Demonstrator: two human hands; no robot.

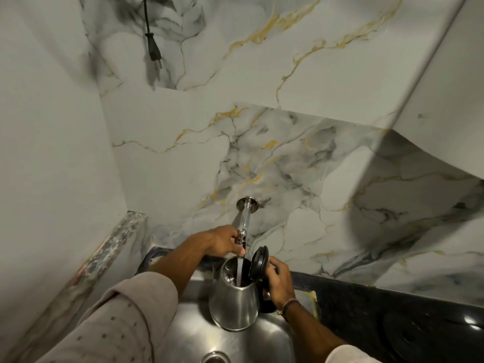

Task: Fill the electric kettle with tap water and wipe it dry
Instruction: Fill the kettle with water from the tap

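Observation:
A stainless steel electric kettle [235, 302] is held over the steel sink [188, 336], its black lid [259, 260] flipped open to the right. A chrome tap [244, 224] juts from the marble wall and a stream of water [240, 271] runs from it into the kettle's mouth. My left hand [222, 241] is closed on the tap's handle just above the kettle. My right hand [279, 281] grips the kettle's black handle on its right side. No cloth is in view.
A dark countertop [392, 307] runs right of the sink. The sink drain [215, 357] shows at the bottom edge. A black power plug [154, 49] hangs on its cord against the wall, top left. A white cabinet [445, 87] overhangs at upper right.

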